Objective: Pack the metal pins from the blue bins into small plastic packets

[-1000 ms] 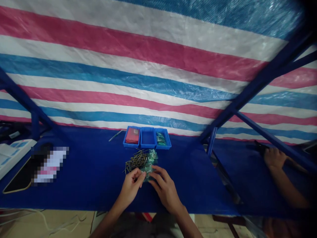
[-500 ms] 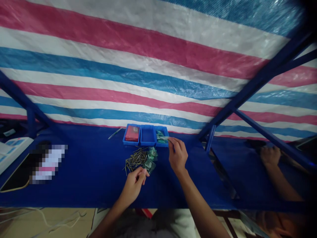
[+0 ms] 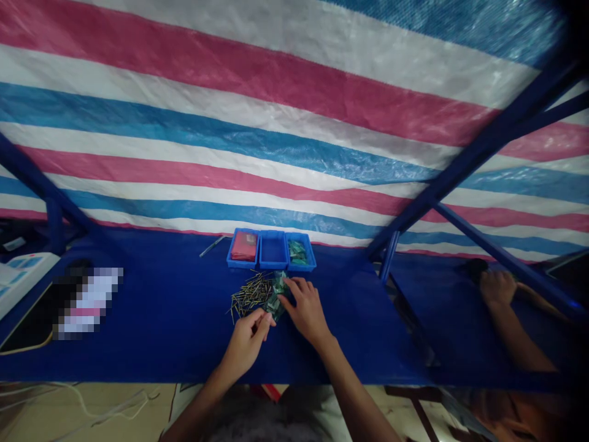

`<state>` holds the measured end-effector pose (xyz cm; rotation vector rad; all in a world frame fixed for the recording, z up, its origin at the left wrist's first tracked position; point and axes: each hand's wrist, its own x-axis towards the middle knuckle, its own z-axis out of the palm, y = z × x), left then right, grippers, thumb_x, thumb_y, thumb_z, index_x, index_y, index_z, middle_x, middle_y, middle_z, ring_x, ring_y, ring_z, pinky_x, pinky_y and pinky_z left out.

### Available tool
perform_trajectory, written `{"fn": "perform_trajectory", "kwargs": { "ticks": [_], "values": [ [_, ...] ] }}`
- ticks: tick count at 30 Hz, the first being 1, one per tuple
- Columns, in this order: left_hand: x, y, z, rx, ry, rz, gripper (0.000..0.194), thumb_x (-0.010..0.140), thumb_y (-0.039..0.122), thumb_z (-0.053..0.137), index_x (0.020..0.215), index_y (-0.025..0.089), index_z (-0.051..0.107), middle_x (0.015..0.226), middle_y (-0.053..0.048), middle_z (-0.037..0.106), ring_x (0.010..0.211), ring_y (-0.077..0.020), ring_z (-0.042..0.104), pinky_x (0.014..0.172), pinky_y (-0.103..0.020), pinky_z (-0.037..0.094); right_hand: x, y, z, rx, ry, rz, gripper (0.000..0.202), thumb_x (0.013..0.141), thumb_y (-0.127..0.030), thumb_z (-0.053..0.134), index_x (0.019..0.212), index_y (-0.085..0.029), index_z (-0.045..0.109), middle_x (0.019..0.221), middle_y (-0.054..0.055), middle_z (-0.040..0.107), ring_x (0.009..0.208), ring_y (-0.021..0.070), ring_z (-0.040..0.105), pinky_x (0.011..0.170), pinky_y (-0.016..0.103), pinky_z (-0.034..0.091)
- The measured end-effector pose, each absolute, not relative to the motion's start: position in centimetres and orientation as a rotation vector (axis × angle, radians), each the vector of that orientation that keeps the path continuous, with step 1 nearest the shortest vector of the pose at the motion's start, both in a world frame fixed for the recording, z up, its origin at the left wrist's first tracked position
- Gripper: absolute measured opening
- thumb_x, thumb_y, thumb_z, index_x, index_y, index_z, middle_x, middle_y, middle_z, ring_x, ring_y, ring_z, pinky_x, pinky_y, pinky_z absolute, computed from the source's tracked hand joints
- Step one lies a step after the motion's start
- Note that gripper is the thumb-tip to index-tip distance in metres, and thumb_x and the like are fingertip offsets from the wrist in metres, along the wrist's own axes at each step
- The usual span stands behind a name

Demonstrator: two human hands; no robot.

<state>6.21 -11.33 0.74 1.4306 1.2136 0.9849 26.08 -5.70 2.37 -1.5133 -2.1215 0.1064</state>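
My left hand (image 3: 247, 344) is closed in a pinch at the near edge of the pile of thin metal pieces (image 3: 252, 293), which look like screws or nails. What sits between its fingertips is too small to make out. My right hand (image 3: 307, 310) is over the small green plastic packets (image 3: 275, 305), thumb and fingers apart, its fingertips at their right side. Behind the pile stand three blue bins in a row: the left bin (image 3: 242, 265) holds red packets (image 3: 245, 245), the middle bin (image 3: 273, 266) shows a bare floor, and the right bin (image 3: 302, 267) contains green packets (image 3: 297, 252).
A pen-like object (image 3: 212, 246) lies left of the bins. At the left are a phone (image 3: 27, 319) and a white device (image 3: 27, 279). Blue metal struts (image 3: 453, 178) rise on the right, beyond which another person's hand (image 3: 497, 287) rests. A striped sheet (image 3: 257, 153) hangs behind.
My right hand has moved from the right bin down and left to the green packets on the table. The packet it held there has left its fingers. My left hand has barely moved.
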Motion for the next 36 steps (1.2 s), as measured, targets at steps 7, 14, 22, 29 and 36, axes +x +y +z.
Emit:
{"fn": "perform_trajectory", "kwargs": {
  "ticks": [7,14,22,29,36],
  "values": [
    [6.2,-11.4,0.7,1.447,1.213,0.993,0.045,0.106,0.055,0.049,0.089,0.019,0.071,0.062,0.003,0.052,0.057,-0.0141,0.049,0.059,-0.025,0.034,25.8,-5.2,0.4,-1.597,-2.053,0.067,0.025,0.107,-0.033,0.056,0.128,-0.027,0.068,0.122,0.011,0.068,0.104,0.0305,0.060,0.088,0.043,0.047],
    [6.3,-11.3,0.8,1.448,1.220,1.007,0.046,0.106,0.055,0.049,0.089,0.019,0.071,0.061,0.003,0.052,0.058,-0.0141,0.049,0.059,-0.025,0.034,26.8,-4.6,0.3,-1.652,-1.970,0.009,0.033,0.113,-0.029,0.035,0.106,-0.024,0.067,0.098,0.009,0.069,0.089,0.0269,0.061,0.079,0.038,0.044],
    [6.2,-11.4,1.1,1.480,1.228,0.981,0.046,0.107,0.054,0.048,0.089,0.018,0.071,0.062,0.003,0.054,0.059,-0.0138,0.051,0.061,-0.025,0.036,26.6,-4.4,0.4,-1.593,-2.054,0.048,0.035,0.109,-0.043,0.050,0.136,-0.024,0.062,0.131,0.012,0.067,0.109,0.0318,0.060,0.089,0.043,0.047],
    [6.2,-11.4,1.6,1.570,1.184,0.972,0.043,0.108,0.049,0.048,0.089,0.020,0.072,0.077,-0.001,0.069,0.068,-0.0156,0.060,0.067,-0.025,0.042,27.2,-3.9,0.4,-1.625,-1.948,0.055,0.038,0.112,-0.036,0.036,0.116,-0.021,0.072,0.107,0.013,0.074,0.098,0.0294,0.064,0.089,0.040,0.047],
    [6.3,-11.4,0.9,1.583,1.178,1.005,0.039,0.101,0.041,0.064,0.137,0.028,0.063,0.114,-0.004,0.074,0.068,-0.0133,0.059,0.067,-0.025,0.047,26.6,-6.6,2.8,-1.458,-1.407,0.699,0.041,0.109,-0.055,0.043,0.110,-0.022,0.066,0.075,0.001,0.064,0.060,0.0183,0.058,0.058,0.029,0.046]
  ]
}}
